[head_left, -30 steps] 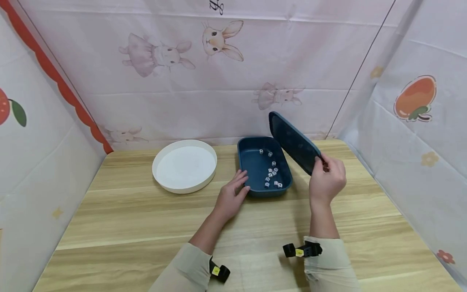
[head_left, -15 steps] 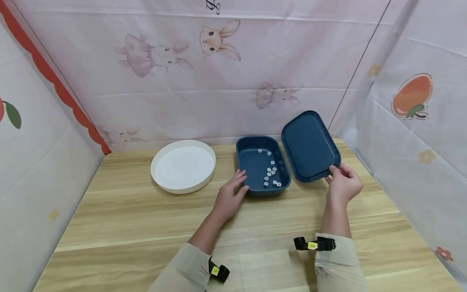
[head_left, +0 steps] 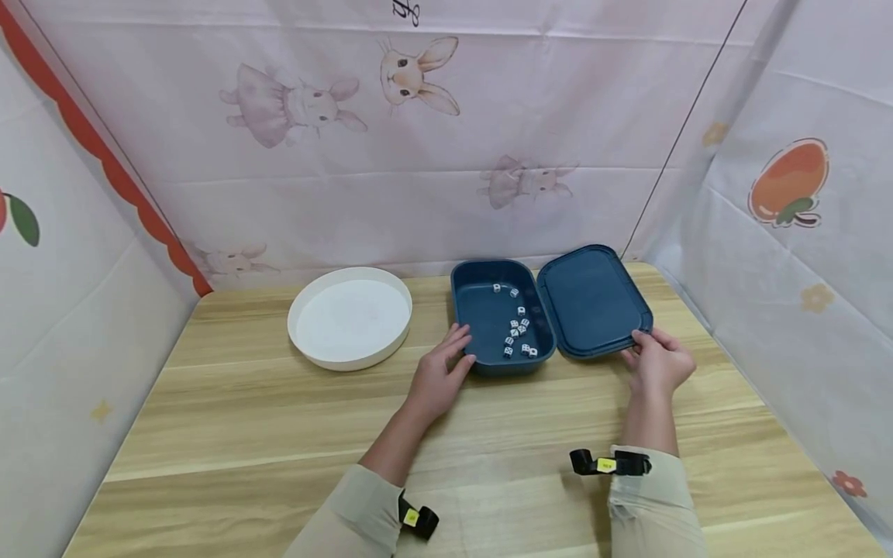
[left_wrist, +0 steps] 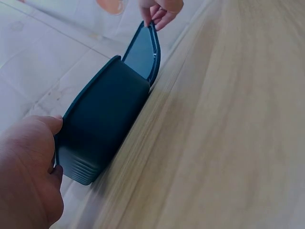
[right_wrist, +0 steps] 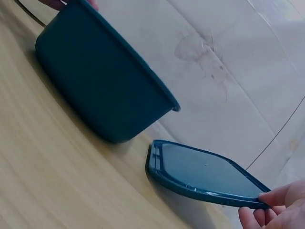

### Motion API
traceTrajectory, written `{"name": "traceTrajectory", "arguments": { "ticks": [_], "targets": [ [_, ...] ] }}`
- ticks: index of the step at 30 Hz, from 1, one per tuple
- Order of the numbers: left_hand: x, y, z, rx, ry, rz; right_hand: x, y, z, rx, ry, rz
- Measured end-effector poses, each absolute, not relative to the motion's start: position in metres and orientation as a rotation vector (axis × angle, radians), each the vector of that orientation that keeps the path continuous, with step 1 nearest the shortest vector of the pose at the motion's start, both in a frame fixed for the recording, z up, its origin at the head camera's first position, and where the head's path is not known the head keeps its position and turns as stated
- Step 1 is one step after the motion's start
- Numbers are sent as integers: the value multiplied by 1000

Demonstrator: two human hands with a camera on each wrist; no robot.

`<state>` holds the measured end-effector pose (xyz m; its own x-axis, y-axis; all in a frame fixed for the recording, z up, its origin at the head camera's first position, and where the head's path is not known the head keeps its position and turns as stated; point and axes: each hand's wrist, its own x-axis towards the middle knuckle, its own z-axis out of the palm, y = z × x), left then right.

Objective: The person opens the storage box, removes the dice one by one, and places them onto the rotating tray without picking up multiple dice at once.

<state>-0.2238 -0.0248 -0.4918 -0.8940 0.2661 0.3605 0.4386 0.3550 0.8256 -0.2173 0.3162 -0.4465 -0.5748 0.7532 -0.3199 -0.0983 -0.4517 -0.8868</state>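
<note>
A dark blue rectangular box (head_left: 488, 310) sits on the table with several white dice (head_left: 515, 332) loose inside it. My left hand (head_left: 436, 380) rests against the box's near left corner, fingers on the left rim and thumb at the front. Right of the box, its matching lid (head_left: 593, 302) slopes, inner side up; the left end is low beside the box. My right hand (head_left: 659, 363) pinches the lid's near right corner, thumb on top and fingers underneath. In the right wrist view this corner of the lid (right_wrist: 209, 171) is held above the wood.
A round white tray (head_left: 351, 363) stands left of the box. Behind the wooden table (head_left: 279, 465) hangs a printed curtain (head_left: 446, 217), with more cloth at both sides. Each sleeve carries a black wrist camera.
The right hand has swung the lid from a steep tilt over the box's right side outward and down beside it. My left hand stays at the box, and the dice have not shifted.
</note>
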Motion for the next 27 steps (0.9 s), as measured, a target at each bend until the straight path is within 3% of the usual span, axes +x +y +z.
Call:
{"name": "traceTrajectory", "arguments": {
  "ticks": [27],
  "targets": [
    [-224,-24,-491,-625,-2456,-1588,-213,330,-468,-1052,-1302,2145]
  ]
}}
